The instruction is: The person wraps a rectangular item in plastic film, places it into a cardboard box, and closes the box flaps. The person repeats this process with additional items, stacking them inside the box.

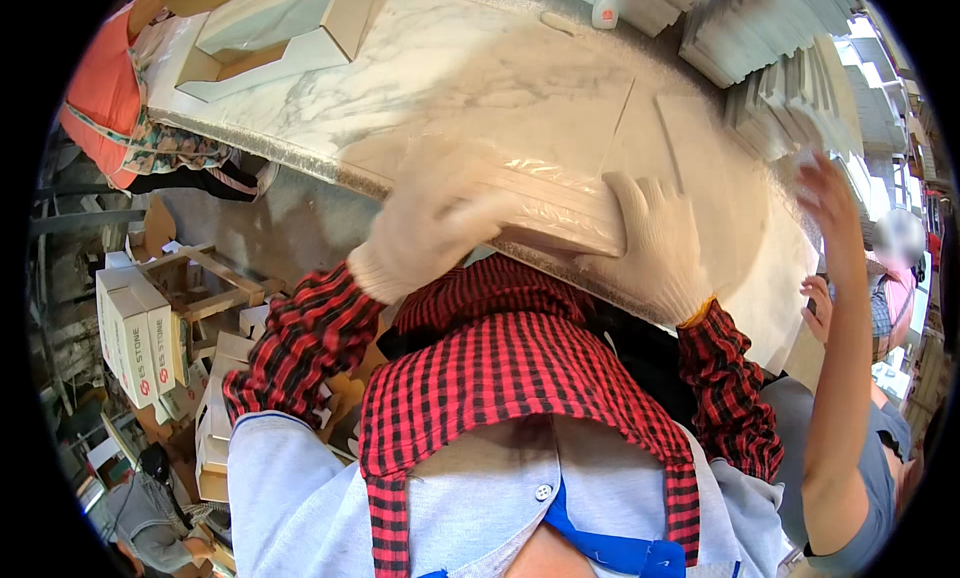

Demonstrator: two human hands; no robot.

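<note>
A flat stack of pale slabs wrapped in shiny clear film [565, 206] lies at the near edge of the marble-patterned table [450, 63]. My right hand [658, 236], in a white knit glove, grips the stack's right end, with the fingers over the top. At the other end is my left hand [430, 223], gloved the same way. Motion blurs its fingers, so I cannot make out whether they hold the stack or only touch it.
An open white carton [270, 38] stands at the far left of the table, near a person in coral clothing [105, 98]. Several stacks of pale slabs [750, 33] fill the far right. A co-worker's raised arm [840, 358] is close on my right. Boxes [135, 333] stand lower left.
</note>
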